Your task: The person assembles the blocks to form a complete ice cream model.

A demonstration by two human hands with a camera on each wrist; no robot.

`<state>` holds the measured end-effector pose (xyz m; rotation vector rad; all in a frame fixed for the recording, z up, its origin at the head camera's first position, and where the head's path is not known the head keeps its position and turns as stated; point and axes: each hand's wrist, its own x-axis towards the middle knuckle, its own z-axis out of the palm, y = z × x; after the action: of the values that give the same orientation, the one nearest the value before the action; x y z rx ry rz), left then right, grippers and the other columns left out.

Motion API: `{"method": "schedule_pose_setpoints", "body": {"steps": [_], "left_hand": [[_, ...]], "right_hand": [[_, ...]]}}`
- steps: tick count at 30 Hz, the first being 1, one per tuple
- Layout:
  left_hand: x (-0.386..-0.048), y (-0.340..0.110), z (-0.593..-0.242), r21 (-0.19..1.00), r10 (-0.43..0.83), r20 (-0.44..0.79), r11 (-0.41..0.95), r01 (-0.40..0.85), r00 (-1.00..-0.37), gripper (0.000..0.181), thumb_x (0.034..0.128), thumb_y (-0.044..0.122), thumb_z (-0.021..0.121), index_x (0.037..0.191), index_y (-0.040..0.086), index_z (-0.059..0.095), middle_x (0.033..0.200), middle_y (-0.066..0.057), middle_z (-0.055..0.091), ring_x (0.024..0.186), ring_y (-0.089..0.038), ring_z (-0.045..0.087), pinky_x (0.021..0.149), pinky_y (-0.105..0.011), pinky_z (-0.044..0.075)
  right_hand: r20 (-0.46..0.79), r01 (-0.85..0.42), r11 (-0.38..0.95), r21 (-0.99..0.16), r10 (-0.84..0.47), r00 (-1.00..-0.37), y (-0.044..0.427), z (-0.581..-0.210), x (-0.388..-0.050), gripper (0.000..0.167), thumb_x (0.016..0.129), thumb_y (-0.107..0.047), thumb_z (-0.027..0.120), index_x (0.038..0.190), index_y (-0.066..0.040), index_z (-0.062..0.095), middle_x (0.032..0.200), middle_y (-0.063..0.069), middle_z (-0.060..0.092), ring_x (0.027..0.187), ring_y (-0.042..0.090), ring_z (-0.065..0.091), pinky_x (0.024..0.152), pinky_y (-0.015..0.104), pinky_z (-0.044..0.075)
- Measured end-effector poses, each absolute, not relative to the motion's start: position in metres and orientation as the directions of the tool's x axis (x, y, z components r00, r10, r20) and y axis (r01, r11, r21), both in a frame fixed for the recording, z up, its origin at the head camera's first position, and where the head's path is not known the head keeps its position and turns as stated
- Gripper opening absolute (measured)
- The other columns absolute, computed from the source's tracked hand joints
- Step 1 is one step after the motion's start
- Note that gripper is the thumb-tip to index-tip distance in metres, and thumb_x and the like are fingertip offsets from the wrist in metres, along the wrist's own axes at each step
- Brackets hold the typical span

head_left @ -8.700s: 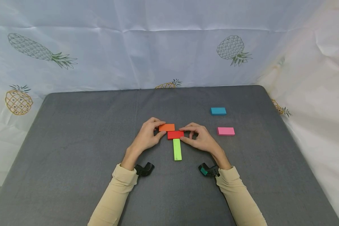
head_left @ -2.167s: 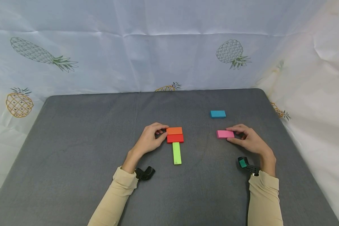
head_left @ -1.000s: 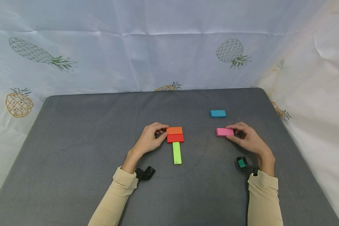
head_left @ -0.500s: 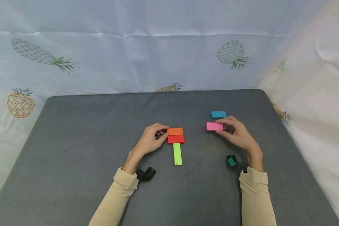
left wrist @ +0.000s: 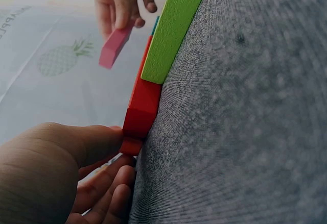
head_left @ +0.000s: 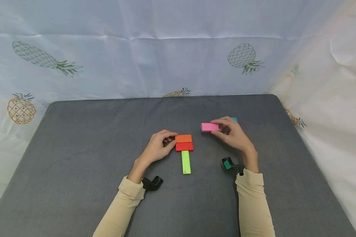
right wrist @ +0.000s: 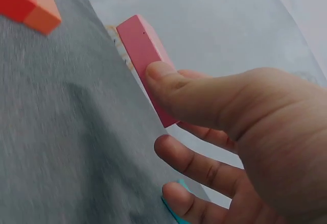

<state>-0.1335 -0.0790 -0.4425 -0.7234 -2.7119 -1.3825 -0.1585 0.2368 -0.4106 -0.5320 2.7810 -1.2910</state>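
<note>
In the head view the right hand [head_left: 232, 135] pinches a pink block [head_left: 209, 127] by its right end, and the right wrist view shows this pink block [right wrist: 145, 63] raised off the cloth between thumb and fingers. The left hand [head_left: 155, 148] pinches the left end of the orange block [head_left: 183, 138]. Directly in front of the orange block, touching it, lies the red block [head_left: 184, 146]. A lime green block [head_left: 186, 162] stretches lengthwise from the red one toward the person. Most of a blue block [head_left: 234, 119] is hidden behind the right hand.
A dark grey cloth [head_left: 92, 164] covers the table. Behind it hangs a pale curtain [head_left: 154, 65] printed with pineapples. Each wrist carries a black device, the left one [head_left: 152, 183] near the cuff and the right one [head_left: 232, 166] likewise.
Picked up from the right side of the table, the pink block has moved left and away from the person in the right hand, which now covers most of the blue block. The left hand is still.
</note>
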Motion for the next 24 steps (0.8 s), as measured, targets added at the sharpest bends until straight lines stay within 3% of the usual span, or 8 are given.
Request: {"method": "schedule_pose_setpoints", "body": {"steps": [9, 24], "left_hand": [[-0.133, -0.079, -0.44, 0.764, 0.393, 0.202, 0.511, 0.395, -0.897, 0.029, 0.0956, 0.007, 0.068, 0.123, 0.0, 0.072, 0.116, -0.017, 0.072, 0.093, -0.024, 0.066, 0.086, -0.041, 0.057], [-0.134, -0.078, -0.439, 0.769, 0.391, 0.199, 0.506, 0.39, -0.899, 0.028, 0.0956, 0.008, 0.069, 0.123, 0.0, 0.072, 0.114, -0.016, 0.072, 0.093, -0.024, 0.067, 0.086, -0.04, 0.058]], "right_hand": [[0.129, -0.323, 0.577, -0.75, -0.352, -0.927, 0.206, -0.412, -0.17, 0.037, 0.09, -0.007, 0.077, 0.127, -0.002, 0.07, 0.115, 0.018, 0.061, 0.086, 0.024, 0.059, 0.067, 0.026, 0.046], [0.081, -0.3, 0.6, -0.742, -0.363, -0.928, 0.179, -0.425, -0.173, 0.038, 0.093, -0.01, 0.075, 0.129, -0.001, 0.069, 0.119, 0.02, 0.061, 0.086, 0.026, 0.061, 0.076, 0.032, 0.047]]}}
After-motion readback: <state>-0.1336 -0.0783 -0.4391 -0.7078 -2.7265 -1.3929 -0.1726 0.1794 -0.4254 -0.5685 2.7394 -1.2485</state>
